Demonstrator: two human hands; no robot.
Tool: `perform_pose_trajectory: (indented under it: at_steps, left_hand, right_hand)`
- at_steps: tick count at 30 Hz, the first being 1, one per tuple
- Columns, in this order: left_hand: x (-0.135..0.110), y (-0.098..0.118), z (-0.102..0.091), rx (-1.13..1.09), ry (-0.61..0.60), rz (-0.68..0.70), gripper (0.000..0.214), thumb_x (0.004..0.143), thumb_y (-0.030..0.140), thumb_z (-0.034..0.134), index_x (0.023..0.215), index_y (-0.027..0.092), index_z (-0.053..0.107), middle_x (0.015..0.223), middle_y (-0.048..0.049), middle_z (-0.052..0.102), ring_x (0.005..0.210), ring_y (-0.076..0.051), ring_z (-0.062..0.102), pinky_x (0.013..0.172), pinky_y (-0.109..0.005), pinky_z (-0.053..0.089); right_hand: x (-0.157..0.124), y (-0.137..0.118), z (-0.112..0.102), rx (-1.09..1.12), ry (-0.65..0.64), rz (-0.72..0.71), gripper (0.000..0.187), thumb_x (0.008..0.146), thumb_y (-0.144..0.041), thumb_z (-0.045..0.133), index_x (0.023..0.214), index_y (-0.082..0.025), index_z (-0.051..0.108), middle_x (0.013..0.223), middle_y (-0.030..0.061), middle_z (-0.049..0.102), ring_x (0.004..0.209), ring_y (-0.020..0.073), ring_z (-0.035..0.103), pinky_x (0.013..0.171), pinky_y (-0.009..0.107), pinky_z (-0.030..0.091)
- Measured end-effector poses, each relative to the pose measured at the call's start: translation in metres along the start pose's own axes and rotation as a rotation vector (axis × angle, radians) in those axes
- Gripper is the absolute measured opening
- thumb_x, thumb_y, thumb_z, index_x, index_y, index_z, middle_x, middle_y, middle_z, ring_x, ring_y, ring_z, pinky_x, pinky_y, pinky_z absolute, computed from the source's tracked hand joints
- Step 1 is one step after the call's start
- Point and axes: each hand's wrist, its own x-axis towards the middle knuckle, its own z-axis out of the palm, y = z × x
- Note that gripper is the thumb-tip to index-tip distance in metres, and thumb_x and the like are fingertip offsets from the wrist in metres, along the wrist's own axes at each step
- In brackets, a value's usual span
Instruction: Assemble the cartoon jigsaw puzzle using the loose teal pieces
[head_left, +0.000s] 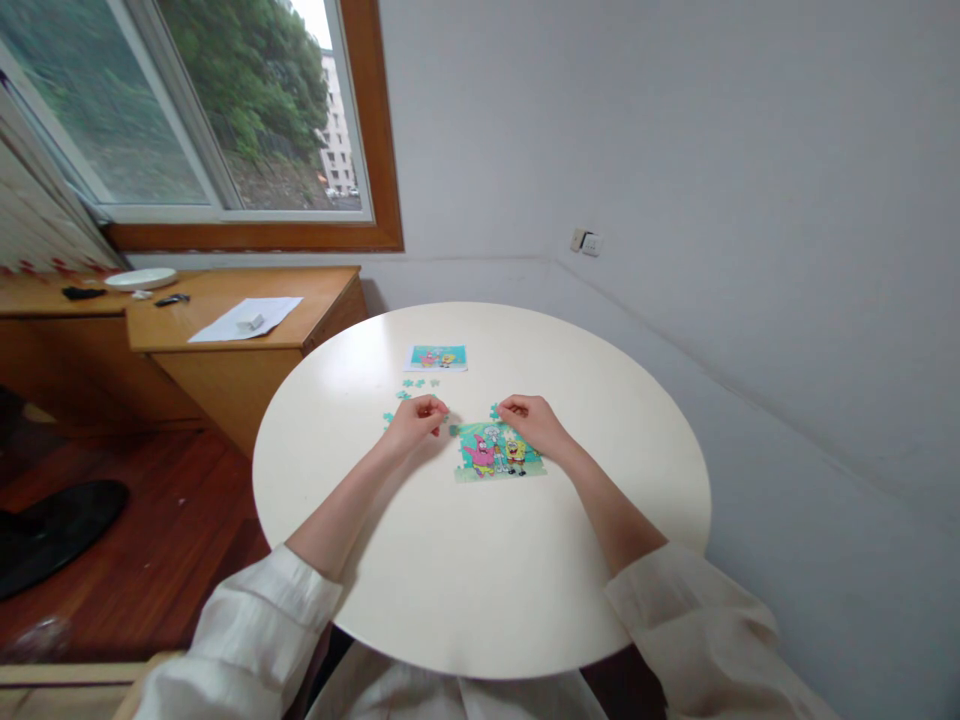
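A partly assembled jigsaw puzzle [484, 460] with cartoon figures, one pink and one yellow, lies on the round table. My right hand [534, 420] pinches a small teal puzzle piece [495, 411] at the puzzle's upper edge, and the hand covers its upper right part. To the left of the puzzle, my left hand [415, 420] is closed with thumb and fingertips together; what it holds, if anything, is too small to make out. Several loose puzzle pieces [408, 384] lie behind and beside this hand. Farther back is a reference picture [439, 358] showing similar figures.
The round white table [480, 580] stands near a grey wall with a socket [592, 244]. At the left, a wooden desk [322, 300] carries a sheet of paper [225, 322] with a small white block on it, a white plate [141, 279] and small dark objects.
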Motion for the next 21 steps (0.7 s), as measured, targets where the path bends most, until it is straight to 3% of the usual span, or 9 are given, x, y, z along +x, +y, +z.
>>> perform_pose_trajectory:
  at_steps: [11,16,21]
  left_hand:
    - [0.001,-0.003,0.000,0.013,-0.002,0.010,0.011,0.059,0.022,0.057,0.066,0.014,0.055,0.055,0.0038,0.049,0.046,-0.007,0.045,0.049,-0.021,0.035]
    - [-0.002,0.002,0.001,0.039,-0.008,0.008,0.010,0.059,0.021,0.056,0.065,0.015,0.054,0.054,0.0042,0.049,0.046,-0.007,0.045,0.049,-0.021,0.035]
    - [-0.003,0.006,0.001,0.051,-0.006,0.005,0.009,0.058,0.020,0.055,0.064,0.014,0.055,0.055,0.0040,0.049,0.046,-0.007,0.045,0.049,-0.021,0.035]
  right_hand:
    - [-0.002,-0.004,-0.008,0.014,-0.018,0.034,0.025,0.069,-0.036,0.053,0.068,-0.013,0.062,0.061,0.0028,0.060,0.054,0.0107,0.049,0.052,0.023,0.036]
    - [0.000,0.001,-0.022,0.022,-0.059,0.085,0.022,0.066,-0.033,0.055,0.067,-0.013,0.063,0.060,0.0028,0.061,0.057,0.0114,0.051,0.055,0.023,0.038]
    - [-0.003,0.011,-0.043,0.010,-0.190,0.159,0.019,0.064,-0.030,0.057,0.061,-0.012,0.062,0.054,0.0017,0.059,0.052,0.0097,0.049,0.052,0.022,0.035]
